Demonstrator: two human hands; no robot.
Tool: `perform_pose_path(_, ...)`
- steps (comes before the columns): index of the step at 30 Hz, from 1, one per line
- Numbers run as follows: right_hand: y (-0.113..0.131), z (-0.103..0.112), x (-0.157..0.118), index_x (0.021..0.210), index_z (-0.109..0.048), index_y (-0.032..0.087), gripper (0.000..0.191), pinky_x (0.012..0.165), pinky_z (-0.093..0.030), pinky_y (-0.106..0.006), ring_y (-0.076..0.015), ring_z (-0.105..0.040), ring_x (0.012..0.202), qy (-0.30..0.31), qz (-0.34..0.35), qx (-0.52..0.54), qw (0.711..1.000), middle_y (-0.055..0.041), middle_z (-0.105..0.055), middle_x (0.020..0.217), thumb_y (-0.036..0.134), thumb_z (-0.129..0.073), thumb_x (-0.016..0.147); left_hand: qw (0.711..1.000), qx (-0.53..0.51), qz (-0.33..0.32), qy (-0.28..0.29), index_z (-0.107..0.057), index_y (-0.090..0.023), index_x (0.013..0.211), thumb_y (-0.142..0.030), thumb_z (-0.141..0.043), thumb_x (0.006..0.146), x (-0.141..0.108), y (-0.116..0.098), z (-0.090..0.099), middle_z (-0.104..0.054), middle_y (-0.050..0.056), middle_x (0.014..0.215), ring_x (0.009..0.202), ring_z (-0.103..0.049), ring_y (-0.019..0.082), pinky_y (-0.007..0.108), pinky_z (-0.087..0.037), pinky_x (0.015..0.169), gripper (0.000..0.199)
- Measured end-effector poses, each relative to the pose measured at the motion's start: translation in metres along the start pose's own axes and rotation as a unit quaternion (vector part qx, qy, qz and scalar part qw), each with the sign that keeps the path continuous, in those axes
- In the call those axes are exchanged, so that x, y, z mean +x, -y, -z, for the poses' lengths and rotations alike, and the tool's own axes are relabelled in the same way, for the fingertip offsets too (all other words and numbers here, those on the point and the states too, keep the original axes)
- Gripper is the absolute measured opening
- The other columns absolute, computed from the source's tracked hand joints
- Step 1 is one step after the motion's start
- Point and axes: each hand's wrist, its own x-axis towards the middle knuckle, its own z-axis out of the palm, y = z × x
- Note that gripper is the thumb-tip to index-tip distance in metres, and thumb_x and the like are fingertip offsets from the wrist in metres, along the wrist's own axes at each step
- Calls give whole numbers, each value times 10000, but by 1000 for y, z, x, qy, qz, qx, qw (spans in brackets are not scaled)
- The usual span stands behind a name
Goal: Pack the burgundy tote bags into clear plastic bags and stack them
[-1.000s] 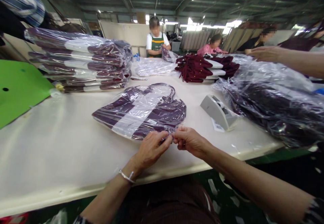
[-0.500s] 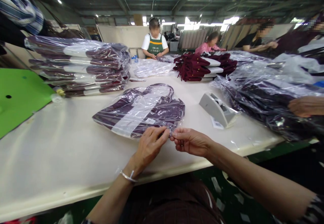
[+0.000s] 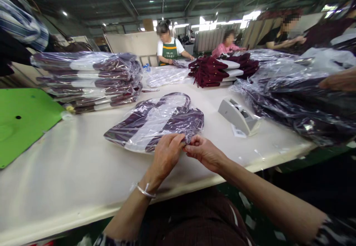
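On the pale table in front of me lies a folded dark purple garment with a white band across it, inside a clear plastic bag [image 3: 155, 122]. My left hand [image 3: 169, 150] is closed at the near right corner of the bag, fingertips pinching the gathered plastic. Right beside it, my right hand [image 3: 202, 150] pinches the same bunched edge, thumb against forefinger. The two sets of fingertips nearly touch. Whatever small part sits between them is hidden by the fingers.
A grey tape dispenser [image 3: 238, 115] stands to the right. Stacked bagged garments [image 3: 91, 81] rise at the left beside a green board [image 3: 25, 123]. Maroon garments [image 3: 208, 72] lie at the back, and more bagged ones [image 3: 300, 109] at the right, near another person's hand [image 3: 340, 80]. Several people work beyond.
Both hands have shifted slightly up and left at the bag's corner, bunching the plastic more. The other person's hand at the right has risen, lifting the bagged garments there.
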Motion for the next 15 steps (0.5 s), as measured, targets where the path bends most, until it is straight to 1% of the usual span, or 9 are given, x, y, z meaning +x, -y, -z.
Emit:
perform_pose_path(4, -19, -3, 13, 776, -448, 224, 565, 579, -525, -270, -141, -634, 565, -55, 122, -92, 987, 66, -621, 629, 414, -931, 554, 999, -12, 32, 5, -600, -194, 1150, -241, -561, 1000, 6, -4, 4, -727, 71, 1001, 921, -690, 195, 330, -574, 850, 162)
perform_pose_path(6, -24, 1, 17, 829, -466, 233, 481, 514, -492, -270, -149, -615, 511, -106, 215, -209, 948, 65, -607, 624, 477, -853, 678, 999, -18, 40, 10, -600, -191, 1141, -244, -570, 996, 7, -6, 8, -728, 72, 1001, 925, -691, 195, 332, -575, 854, 157)
perform_pose_path(7, -25, 4, 19, 863, -500, 230, 418, 523, -494, -280, -157, -621, 525, -128, 281, -282, 908, 50, -618, 643, 479, -811, 736, 999, -16, 39, 12, -600, -190, 1143, -246, -570, 996, 6, -6, 9, -728, 74, 1002, 925, -691, 198, 335, -576, 852, 160)
perform_pose_path(8, -24, 8, 19, 915, -549, 224, 359, 571, -516, -303, -173, -646, 584, -142, 354, -361, 851, 21, -651, 696, 464, -779, 780, 999, -12, 38, 14, -598, -189, 1147, -249, -565, 998, 4, -7, 9, -729, 77, 1004, 925, -692, 202, 340, -578, 847, 164)
perform_pose_path(10, -20, 17, 19, 1078, -637, 217, 330, 762, -548, -380, -231, -701, 828, -140, 485, -505, 700, -70, -727, 923, 412, -747, 836, 999, -2, 35, 10, -589, -185, 1158, -261, -549, 1005, -4, -10, 6, -733, 84, 1001, 912, -697, 211, 350, -583, 826, 175)
perform_pose_path(11, -17, 22, 19, 1159, -653, 226, 346, 862, -533, -417, -260, -694, 970, -121, 533, -558, 625, -104, -730, 1060, 381, -731, 859, 999, -2, 37, 6, -581, -183, 1165, -267, -539, 1008, -9, -13, 3, -735, 88, 1000, 904, -700, 214, 355, -587, 817, 183)
perform_pose_path(12, -15, 27, 18, 1219, -655, 240, 353, 948, -504, -443, -275, -665, 1089, -93, 566, -595, 563, -116, -714, 1170, 342, -708, 885, 999, -6, 40, 2, -571, -181, 1174, -273, -529, 1012, -14, -17, 0, -737, 91, 1002, 900, -704, 216, 360, -591, 815, 192)
perform_pose_path(13, -13, 33, 18, 1253, -652, 253, 348, 1021, -466, -454, -272, -631, 1174, -63, 586, -620, 519, -108, -700, 1234, 295, -678, 908, 999, -16, 47, 1, -559, -179, 1187, -281, -521, 1013, -20, -22, -4, -739, 94, 1005, 900, -707, 218, 364, -595, 816, 205)
perform_pose_path(15, -12, 48, 18, 1236, -663, 258, 312, 1117, -396, -450, -237, -604, 1227, -10, 606, -639, 474, -70, -717, 1223, 201, -614, 933, 997, -50, 58, 24, -530, -172, 1237, -312, -514, 1014, -31, -35, -9, -739, 102, 1042, 931, -712, 217, 366, -603, 841, 264)
